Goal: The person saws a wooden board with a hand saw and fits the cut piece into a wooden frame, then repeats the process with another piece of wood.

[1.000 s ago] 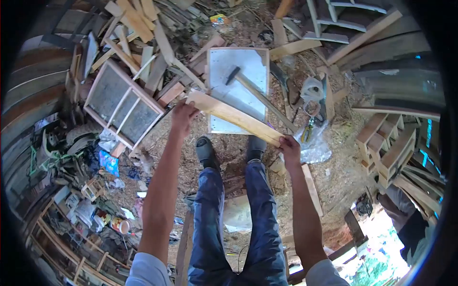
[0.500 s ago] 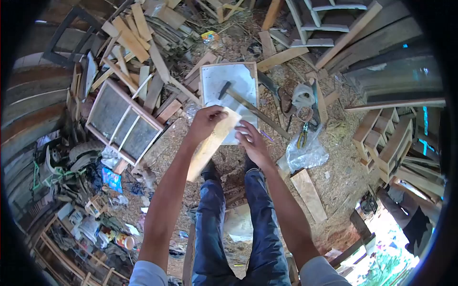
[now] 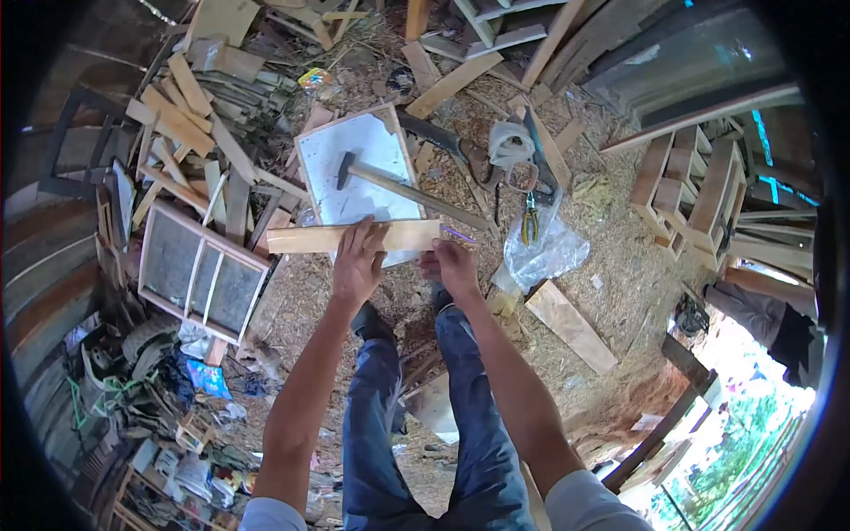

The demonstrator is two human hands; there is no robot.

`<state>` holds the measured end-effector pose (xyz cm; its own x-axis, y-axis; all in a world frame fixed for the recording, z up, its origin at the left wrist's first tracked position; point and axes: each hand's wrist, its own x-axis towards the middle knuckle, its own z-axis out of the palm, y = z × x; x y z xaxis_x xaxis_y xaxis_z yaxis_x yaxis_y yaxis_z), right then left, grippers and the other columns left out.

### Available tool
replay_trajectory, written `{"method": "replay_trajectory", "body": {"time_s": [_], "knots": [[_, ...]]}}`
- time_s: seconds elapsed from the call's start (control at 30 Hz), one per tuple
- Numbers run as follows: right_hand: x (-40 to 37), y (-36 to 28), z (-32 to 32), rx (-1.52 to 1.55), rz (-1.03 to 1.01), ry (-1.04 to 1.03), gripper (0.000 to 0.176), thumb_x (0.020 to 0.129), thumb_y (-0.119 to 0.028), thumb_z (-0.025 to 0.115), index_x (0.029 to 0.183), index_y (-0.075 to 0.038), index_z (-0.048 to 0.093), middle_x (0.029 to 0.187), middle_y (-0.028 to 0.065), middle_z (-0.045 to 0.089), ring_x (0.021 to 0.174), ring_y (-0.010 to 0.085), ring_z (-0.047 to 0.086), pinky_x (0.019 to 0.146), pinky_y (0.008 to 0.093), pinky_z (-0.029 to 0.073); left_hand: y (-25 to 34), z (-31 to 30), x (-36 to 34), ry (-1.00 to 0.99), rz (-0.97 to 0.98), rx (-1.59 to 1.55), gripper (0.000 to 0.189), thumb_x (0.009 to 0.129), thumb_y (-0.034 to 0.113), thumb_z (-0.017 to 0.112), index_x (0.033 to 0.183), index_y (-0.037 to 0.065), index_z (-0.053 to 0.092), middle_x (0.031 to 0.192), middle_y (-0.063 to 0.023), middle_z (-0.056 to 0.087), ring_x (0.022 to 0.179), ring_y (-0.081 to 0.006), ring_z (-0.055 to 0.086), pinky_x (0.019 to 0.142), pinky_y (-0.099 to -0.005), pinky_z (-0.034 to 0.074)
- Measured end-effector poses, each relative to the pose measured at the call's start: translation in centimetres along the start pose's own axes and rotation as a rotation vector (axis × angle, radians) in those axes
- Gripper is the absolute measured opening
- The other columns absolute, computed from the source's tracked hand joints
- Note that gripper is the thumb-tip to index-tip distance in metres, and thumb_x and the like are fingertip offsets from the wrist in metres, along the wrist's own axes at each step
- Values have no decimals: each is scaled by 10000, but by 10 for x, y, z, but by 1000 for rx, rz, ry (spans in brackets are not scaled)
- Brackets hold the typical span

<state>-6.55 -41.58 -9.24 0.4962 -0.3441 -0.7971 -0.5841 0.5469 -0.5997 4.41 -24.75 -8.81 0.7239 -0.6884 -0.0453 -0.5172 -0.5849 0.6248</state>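
Observation:
A short pale wooden board (image 3: pixel 305 239) lies level across the view, above the lower part of a framed white panel (image 3: pixel 332 168). My left hand (image 3: pixel 359 261) is closed around its middle, fingers over the upper face. At the board's right end my right hand (image 3: pixel 453 270) is closed, its curled fingers against the lower corner; part of that grip is hidden. Beyond the board, a hammer (image 3: pixel 416 193) with a dark head and a long wooden handle rests on the panel, the handle reaching past its right edge. A purple pen-like stick (image 3: pixel 458 234) lies near my right hand.
Pliers (image 3: pixel 529 223) lie on a clear plastic bag (image 3: pixel 544 252) to the right, near a handsaw (image 3: pixel 538 150). A loose plank (image 3: pixel 571 326) rests on the shavings-covered floor. A mesh-backed wooden frame (image 3: pixel 204 270) and piled offcuts (image 3: pixel 181 115) stand left; wooden racks (image 3: pixel 695 195) stand right.
The board has swung from a steep slant to level across the view. My left hand now wraps its middle, and my right hand has closed at its right end. The view has shifted.

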Motion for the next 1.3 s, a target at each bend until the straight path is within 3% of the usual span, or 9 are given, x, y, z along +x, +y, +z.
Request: {"method": "replay_trajectory", "body": {"time_s": [0.3, 0.47, 0.6, 0.67, 0.73, 0.9, 1.07, 1.13, 1.3], "knots": [[18, -21, -152, 30, 32, 176, 327, 935, -342, 540, 1074, -48, 578, 920, 90, 640, 749, 176, 634, 650, 321, 537, 144, 46, 39, -62, 222, -237, 388, 722, -28, 612, 1094, 75, 579, 1105, -145, 566, 990, -323, 571, 826, -404, 487], [97, -32, -222, -2, 82, 188, 206, 914, -190, 531, 1056, -57, 598, 850, 68, 653, 707, 148, 621, 599, 310, 525, 184, 175, 119, 5, -259, -568, 229, 827, 8, 552, 1050, 53, 580, 977, -159, 602, 833, -312, 612, 710, -387, 498], [184, -11, -240, -230, 133, 57, 270, 916, -203, 503, 1105, -26, 580, 894, 62, 650, 788, 147, 616, 669, 318, 509, 79, 340, 163, 203, -538, -737, 238, 732, 18, 596, 968, -5, 576, 918, -207, 612, 838, -377, 612, 719, -428, 478], [244, 34, -242, -549, -206, 41, 284, 897, -152, 492, 1133, -18, 576, 940, 122, 664, 840, 212, 633, 705, 342, 507, 96, 299, 201, 93, -954, -399, 268, 721, 52, 611, 978, -17, 581, 944, -232, 635, 872, -387, 622, 741, -424, 486], [257, 11, -223, -774, -324, 27, 340, 885, -118, 498, 1208, -15, 526, 1023, 207, 641, 905, 296, 634, 763, 353, 491, 73, 320, 208, 119, -987, -436, 281, 730, 77, 612, 987, -30, 577, 960, -239, 640, 901, -386, 623, 758, -422, 486], [284, -6, -189, -670, -127, 93, 512, 831, -156, 565, 1290, -22, 384, 1231, 287, 495, 1125, 433, 500, 909, 463, 429, 41, 363, 218, 91, -950, -250, 382, 799, 171, 645, 1105, -43, 563, 980, -229, 654, 938, -347, 642, 785, -426, 507], [298, 1, -200, -368, -178, 2, 472, 841, -254, 621, 1185, 39, 487, 1023, 215, 620, 993, 351, 588, 851, 430, 458, 49, 348, 225, -13, -1196, -258, 412, 738, 278, 703, 1024, 2, 600, 1042, -198, 644, 1022, -350, 616, 859, -404, 496], [266, -33, -196, -183, -79, -120, 307, 885, -219, 569, 1119, -20, 568, 955, 76, 631, 829, 140, 567, 737, 348, 462, 58, 330, 222, -92, -1119, -174, 373, 743, 307, 704, 954, 10, 623, 1057, -195, 640, 1022, -352, 614, 856, -402, 496], [208, -100, -188, -116, 141, -141, 228, 851, -271, 585, 978, -82, 603, 831, 32, 612, 750, 150, 579, 726, 289, 466, 120, 235, 227, -155, -989, -147, 347, 723, 254, 704, 973, 23, 642, 1007, -202, 647, 988, -323, 631, 832, -397, 500]]}}
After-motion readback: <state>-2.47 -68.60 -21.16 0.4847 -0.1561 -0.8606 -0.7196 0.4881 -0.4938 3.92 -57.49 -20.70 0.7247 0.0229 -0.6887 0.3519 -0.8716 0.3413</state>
